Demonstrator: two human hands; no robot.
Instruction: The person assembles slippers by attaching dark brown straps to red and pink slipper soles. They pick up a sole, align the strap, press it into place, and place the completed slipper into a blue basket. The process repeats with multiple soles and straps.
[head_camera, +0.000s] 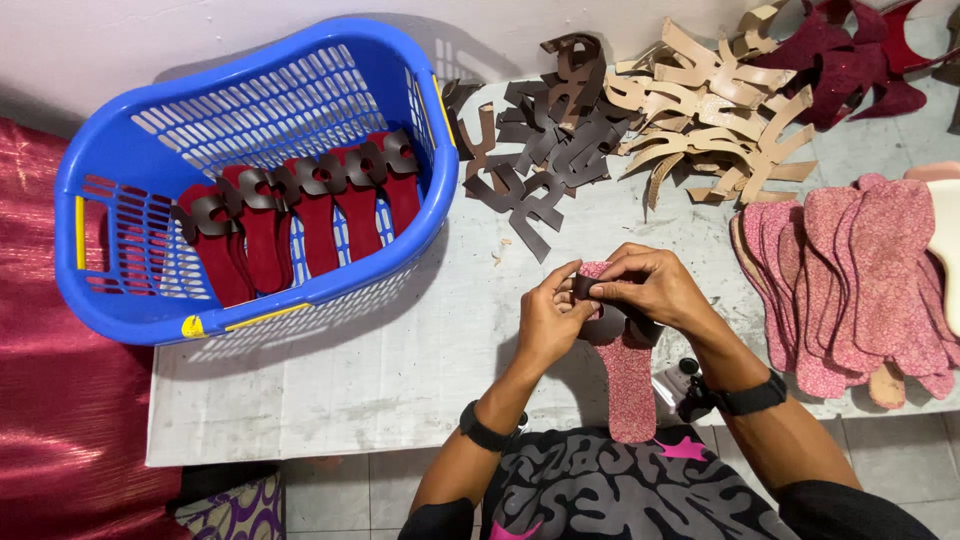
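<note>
Two hands: both of mine meet over the near edge of the tabletop (330, 380), at the top of one pink insole.
Left hand (548, 318): fingers pinched narrow on the dark strap piece (586, 286), thumb pressing it against the insole.
Right hand (655, 290): fingers curled over the same strap from the other side, closed on it and on the insole's upper end.
Pink insole (628, 385): lies lengthwise toward me, its heel end just over the near edge, its toe end under my fingers.
Strap seating: I cannot tell whether it is threaded through or only laid on; my fingers hide the joint.
Done, as I judge it: the blue basket (250, 300) at the far left corner holds a row of red insoles with dark straps (300, 215) already on.
Left: a stack of bare pink insoles (860, 270) at the right edge, and loose dark straps (545, 155), tan straps (715, 110) and maroon pieces (850, 55) along the far edge.
Progress: it looks to me well short of halfway.
</note>
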